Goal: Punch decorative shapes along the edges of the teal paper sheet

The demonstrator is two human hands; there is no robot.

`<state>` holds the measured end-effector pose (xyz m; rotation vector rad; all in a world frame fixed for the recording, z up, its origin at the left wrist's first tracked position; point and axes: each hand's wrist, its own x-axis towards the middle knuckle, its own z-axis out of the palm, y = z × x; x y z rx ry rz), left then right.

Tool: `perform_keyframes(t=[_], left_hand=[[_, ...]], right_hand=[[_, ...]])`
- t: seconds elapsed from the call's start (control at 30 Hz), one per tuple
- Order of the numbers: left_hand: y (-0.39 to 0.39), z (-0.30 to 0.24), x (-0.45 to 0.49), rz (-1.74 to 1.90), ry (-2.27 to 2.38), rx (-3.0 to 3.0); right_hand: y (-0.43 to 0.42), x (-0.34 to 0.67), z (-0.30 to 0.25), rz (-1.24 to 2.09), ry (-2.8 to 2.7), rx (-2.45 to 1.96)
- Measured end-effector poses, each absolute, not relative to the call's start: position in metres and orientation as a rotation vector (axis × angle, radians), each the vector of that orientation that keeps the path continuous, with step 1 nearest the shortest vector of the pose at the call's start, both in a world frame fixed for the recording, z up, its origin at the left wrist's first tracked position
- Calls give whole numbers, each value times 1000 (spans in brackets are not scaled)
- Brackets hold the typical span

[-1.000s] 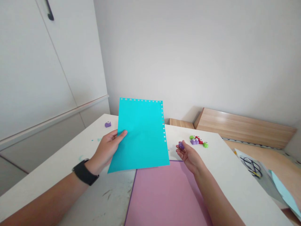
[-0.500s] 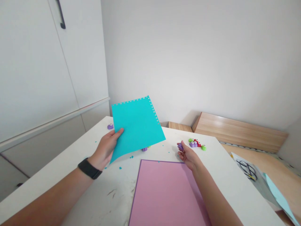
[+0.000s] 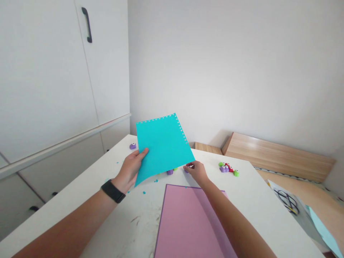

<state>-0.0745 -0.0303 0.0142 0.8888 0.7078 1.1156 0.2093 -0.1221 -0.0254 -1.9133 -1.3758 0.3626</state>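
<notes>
Between the thumb and fingers of my left hand (image 3: pixel 133 168), a bright turquoise sheet of paper (image 3: pixel 163 145) is held up by its left edge. Small punched holes line its top edge and the upper part of its right edge. My right hand (image 3: pixel 197 172) is closed around a small purple paper punch (image 3: pixel 186 171), mostly hidden by the fingers, close to the sheet's lower right corner. Whether the punch touches the paper cannot be made out. Partly behind the sheet's lower edge sits another purple punch (image 3: pixel 170 172) beside a green one (image 3: pixel 175 169).
A pink board (image 3: pixel 188 222) with a purple border lies on the white table (image 3: pixel 120 222). Turquoise paper bits (image 3: pixel 144 192) are scattered about. Red, green and purple punches (image 3: pixel 226 167) cluster at right; a single purple punch (image 3: pixel 132 146) stands far left. A wooden headboard (image 3: pixel 279 154) is beyond.
My right hand has moved left with the purple punch, from beside the cluster to the sheet's lower right corner. My left hand still holds the sheet. The view has shifted slightly.
</notes>
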Motion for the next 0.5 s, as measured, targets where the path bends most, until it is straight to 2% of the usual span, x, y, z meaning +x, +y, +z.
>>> perform_keyframes(t=[0.3,0.5], left_hand=[[-30,11,-75,1104,686,902],[-34,15,-75,1105,716,919]], right_hand=[[-123,224,-15,401,-1342,-1838],[-158,325,14,114,-1019,-1961]])
